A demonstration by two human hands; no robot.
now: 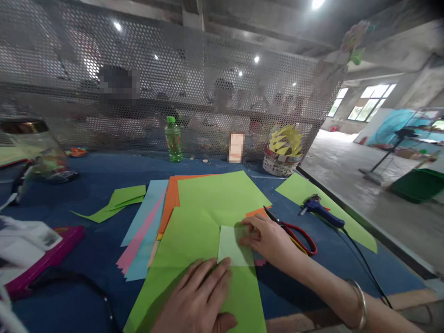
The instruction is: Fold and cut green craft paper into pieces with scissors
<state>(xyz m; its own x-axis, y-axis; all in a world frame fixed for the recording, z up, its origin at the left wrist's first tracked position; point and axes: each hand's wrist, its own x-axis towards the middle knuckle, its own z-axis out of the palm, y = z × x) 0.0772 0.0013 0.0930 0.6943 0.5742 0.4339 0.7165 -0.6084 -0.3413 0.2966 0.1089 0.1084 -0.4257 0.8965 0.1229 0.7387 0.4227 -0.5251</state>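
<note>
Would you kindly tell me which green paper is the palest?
The small piece between the left hand and right hand; the other green papers are all a deeper, brighter green.

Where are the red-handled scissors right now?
In the head view, the scissors lie on the blue table right of centre, just beyond the right hand and left of the blue glue gun.

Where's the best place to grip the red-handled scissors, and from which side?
Probably by the red handle loops, coming from the right. The scissors lie slantwise, with the dark blade tip pointing away to the left. The right hand and its forearm crowd their left side, while the looped end sticks out to the right.
</note>
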